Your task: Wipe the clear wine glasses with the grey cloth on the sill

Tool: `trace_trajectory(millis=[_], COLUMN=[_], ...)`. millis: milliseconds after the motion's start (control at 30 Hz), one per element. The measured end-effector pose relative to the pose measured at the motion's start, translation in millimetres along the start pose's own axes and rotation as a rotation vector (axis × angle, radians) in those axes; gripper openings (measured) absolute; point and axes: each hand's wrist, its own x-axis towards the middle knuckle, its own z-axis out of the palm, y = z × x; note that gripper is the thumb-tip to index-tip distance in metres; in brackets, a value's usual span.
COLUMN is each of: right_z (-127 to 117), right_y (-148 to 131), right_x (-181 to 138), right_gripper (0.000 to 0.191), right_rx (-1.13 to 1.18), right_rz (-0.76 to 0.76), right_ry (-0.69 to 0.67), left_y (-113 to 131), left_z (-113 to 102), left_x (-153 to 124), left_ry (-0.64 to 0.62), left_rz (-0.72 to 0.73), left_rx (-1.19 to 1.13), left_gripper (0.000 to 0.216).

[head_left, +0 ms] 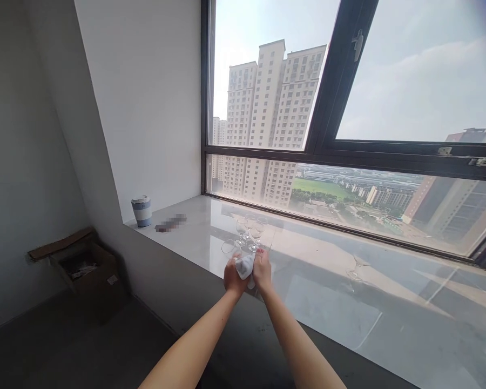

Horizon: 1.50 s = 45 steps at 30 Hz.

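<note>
My left hand [234, 276] and my right hand [262, 268] are close together above the front edge of the windowsill. Both are closed around a bunched white cloth [245, 266] between them. A clear round outline [228, 247], apparently part of a glass, shows just beyond my left fingers; whether that hand grips it I cannot tell. Several clear stemmed glasses [250, 229] stand grouped just past my hands. Farther right on the sill is another clear stemmed glass [356, 267], faint against the reflections.
A blue and white paper cup [141, 211] stands at the sill's left end, beside a blurred-out item [170, 222]. The glossy windowsill [328, 308] runs below a dark-framed window [263, 152]. On the floor at left sits an open cardboard box [101, 273].
</note>
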Motion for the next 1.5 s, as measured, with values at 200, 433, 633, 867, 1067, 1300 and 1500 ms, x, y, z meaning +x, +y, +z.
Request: trace_trajectory(millis=[200, 433, 633, 867, 1067, 1300, 1500], right_z=[-32, -59, -47, -27, -49, -126, -197], right_y=[13, 4, -27, -46, -57, -9, 87], right_x=[3, 3, -13, -12, 7, 45, 31], right_gripper=[0.057, 0.061, 0.084, 0.082, 0.077, 0.087, 0.091], right_rx=[-0.237, -0.159, 0.074, 0.062, 0.239, 0.174, -0.054], right_rz=[-0.053, -0.386, -0.487, -0.476, -0.458, -0.219, 0.122], right_ry=[-0.061, 0.009, -0.218, -0.171, 0.132, 0.448, 0.656], left_y=[1, 0, 5, 12, 10, 6, 7], left_z=[4, 6, 2, 0, 8, 9, 8], left_x=[2, 3, 0, -1, -2, 0, 2], left_ry=[0.087, 0.075, 0.000, 0.012, 0.265, 0.156, 0.095], left_rz=[-0.029, -0.019, -0.069, -0.105, 0.052, 0.054, 0.049], left_rx=[0.029, 0.068, 0.054, 0.089, 0.258, 0.291, 0.307], left_gripper=[0.024, 0.022, 0.021, 0.034, 0.064, 0.046, 0.033])
